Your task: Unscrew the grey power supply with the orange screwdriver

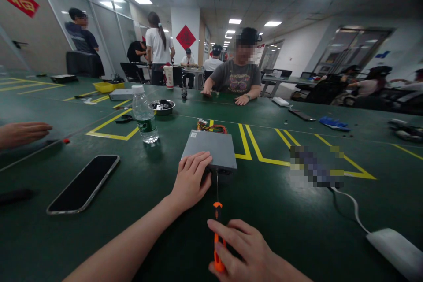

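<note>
A grey metal computer power supply point(211, 145) lies on the green table in front of me, its bundle of coloured cables point(214, 128) at the far side. My left hand point(194, 176) grips its near left corner, fingers over the top and thumb against the near face. In my right hand point(243, 246) is a screwdriver point(217, 233) with an orange and black handle, held between thumb and fingers. Its thin shaft points away from me and reaches the near face of the power supply. The tip and whatever it touches are too small to make out.
Left of the power supply stand a water bottle point(144, 119) and a metal bowl point(163, 106); a phone point(84, 184) lies nearer. Another person's hand point(24, 134) reaches in at left. A co-worker point(236, 70) sits opposite. A white power bank point(395, 249) with a cable lies right.
</note>
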A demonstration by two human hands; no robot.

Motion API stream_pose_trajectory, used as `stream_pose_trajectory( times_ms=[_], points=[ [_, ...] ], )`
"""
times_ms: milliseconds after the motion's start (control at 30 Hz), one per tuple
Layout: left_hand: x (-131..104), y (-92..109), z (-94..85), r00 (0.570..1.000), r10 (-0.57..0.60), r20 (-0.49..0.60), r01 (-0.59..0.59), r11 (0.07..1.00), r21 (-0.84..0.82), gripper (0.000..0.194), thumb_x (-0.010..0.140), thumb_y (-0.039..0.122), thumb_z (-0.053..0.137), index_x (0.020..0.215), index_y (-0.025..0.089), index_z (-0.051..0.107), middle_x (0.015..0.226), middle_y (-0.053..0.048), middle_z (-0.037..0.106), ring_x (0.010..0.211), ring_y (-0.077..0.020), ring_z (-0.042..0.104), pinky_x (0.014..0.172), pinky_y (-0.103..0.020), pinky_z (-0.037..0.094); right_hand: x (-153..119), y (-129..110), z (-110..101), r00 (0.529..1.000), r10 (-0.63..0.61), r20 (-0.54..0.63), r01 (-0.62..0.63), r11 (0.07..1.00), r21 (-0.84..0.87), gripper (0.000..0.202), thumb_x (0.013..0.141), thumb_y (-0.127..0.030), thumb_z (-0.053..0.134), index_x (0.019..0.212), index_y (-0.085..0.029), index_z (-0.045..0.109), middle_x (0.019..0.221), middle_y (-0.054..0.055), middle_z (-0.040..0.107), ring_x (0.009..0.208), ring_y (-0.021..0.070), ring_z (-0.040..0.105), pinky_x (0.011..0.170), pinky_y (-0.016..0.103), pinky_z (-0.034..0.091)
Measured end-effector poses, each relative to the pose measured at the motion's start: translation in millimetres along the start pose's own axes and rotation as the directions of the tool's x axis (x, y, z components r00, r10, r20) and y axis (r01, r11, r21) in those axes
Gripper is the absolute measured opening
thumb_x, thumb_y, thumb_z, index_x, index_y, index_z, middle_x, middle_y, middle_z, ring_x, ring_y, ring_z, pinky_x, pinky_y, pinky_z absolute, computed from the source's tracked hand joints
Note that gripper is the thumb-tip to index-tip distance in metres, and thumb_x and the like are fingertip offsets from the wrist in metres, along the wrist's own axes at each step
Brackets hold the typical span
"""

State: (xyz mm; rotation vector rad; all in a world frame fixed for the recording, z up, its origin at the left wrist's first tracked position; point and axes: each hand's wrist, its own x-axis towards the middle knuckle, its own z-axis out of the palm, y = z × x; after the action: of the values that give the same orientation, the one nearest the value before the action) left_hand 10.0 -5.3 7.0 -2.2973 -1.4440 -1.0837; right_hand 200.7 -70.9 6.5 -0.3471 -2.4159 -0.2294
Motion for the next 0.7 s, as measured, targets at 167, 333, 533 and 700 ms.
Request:
stream_pose_trajectory(
  times_ms=[167,333,533,700],
  points=[
    [1,0,-0.3,1.000,-0.008,-0.003,0.008,1.000,0.002,0.034,0.084,0.024,0.046,0.118,0.022,0.047,0.126,-0.004,0.053,0.119,-0.0197,0.044,0.098,-0.038,0.028,3,-1,-5,1.000,0.007,0.030,-0.007,1.000,0.021,0.019,0.089,-0.031,0.047,0.096,-0.015,0.055,0.101,0.013,0.066,0.091,0.0154,0.063,0.079,0.029,0.049],
    [1,0,0.5,1.000,-0.010,-0.005,0.010,1.000,0.003,0.033,0.085,0.025,0.046,0.118,0.022,0.047,0.125,-0.004,0.054,0.118,-0.0202,0.044,0.097,-0.038,0.028,9,-1,-5,0.999,-0.004,0.051,0.005,1.000,-0.022,0.023,0.091,-0.033,0.044,0.104,-0.019,0.057,0.100,0.011,0.066,0.079,0.0143,0.065,0.072,0.029,0.051],
    [2,-1,3.6,1.000,-0.016,-0.018,0.016,1.000,0.010,0.031,0.085,0.026,0.046,0.115,0.022,0.049,0.123,-0.004,0.055,0.116,-0.0202,0.045,0.096,-0.039,0.028,-1,2,2,0.999,-0.040,-0.032,0.040,0.999,0.008,0.016,0.090,-0.030,0.048,0.090,-0.015,0.054,0.097,0.014,0.067,0.073,0.0122,0.065,0.070,0.026,0.051],
    [2,-1,5.8,0.999,-0.016,-0.037,0.017,1.000,0.005,0.030,0.086,0.026,0.046,0.115,0.023,0.049,0.122,-0.004,0.056,0.117,-0.0205,0.044,0.097,-0.039,0.027,4,1,-3,0.999,-0.027,0.033,0.028,0.999,-0.028,0.026,0.095,-0.032,0.035,0.104,-0.017,0.055,0.101,0.013,0.066,0.087,0.0145,0.064,0.073,0.027,0.051]
  ],
)
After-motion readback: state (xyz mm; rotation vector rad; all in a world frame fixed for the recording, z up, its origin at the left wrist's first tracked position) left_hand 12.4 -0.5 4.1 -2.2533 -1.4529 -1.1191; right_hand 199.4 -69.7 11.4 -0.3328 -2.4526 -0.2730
